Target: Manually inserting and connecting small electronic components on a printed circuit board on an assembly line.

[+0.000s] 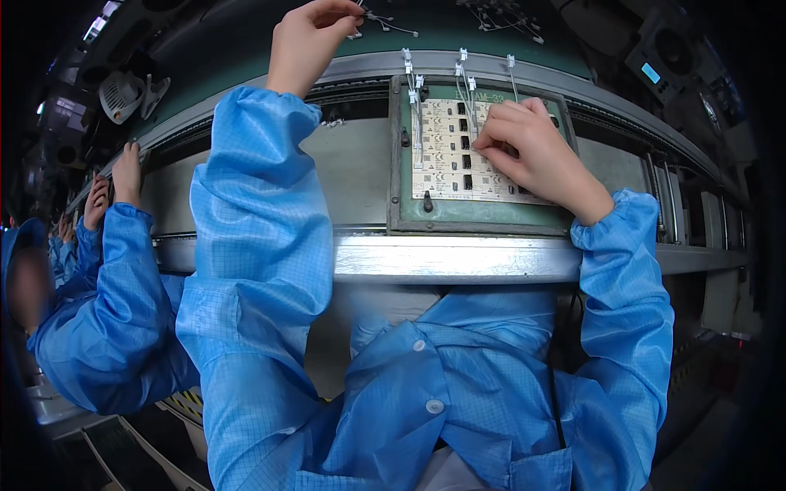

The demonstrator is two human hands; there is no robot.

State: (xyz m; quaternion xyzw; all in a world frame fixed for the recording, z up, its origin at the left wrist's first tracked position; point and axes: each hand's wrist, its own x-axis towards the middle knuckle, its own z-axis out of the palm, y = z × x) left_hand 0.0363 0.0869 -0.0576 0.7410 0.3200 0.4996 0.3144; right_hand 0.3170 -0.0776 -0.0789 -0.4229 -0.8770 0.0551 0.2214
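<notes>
A green fixture board in a dark frame lies before me, carrying rows of pale circuit boards with small black parts. White connector cables stick up past its far edge. My right hand is over the fixture's right half, thumb and forefinger pinched at the lower end of a thin white cable; its fingertips partly hide the end. My left hand reaches beyond the rail to the far left, fingers closed at the edge of a loose pile of white connector cables.
A metal rail runs along the near side. Another cable pile lies on the green far surface. At left, a person in blue works beside a white fan-like device. A device with a lit screen stands far right.
</notes>
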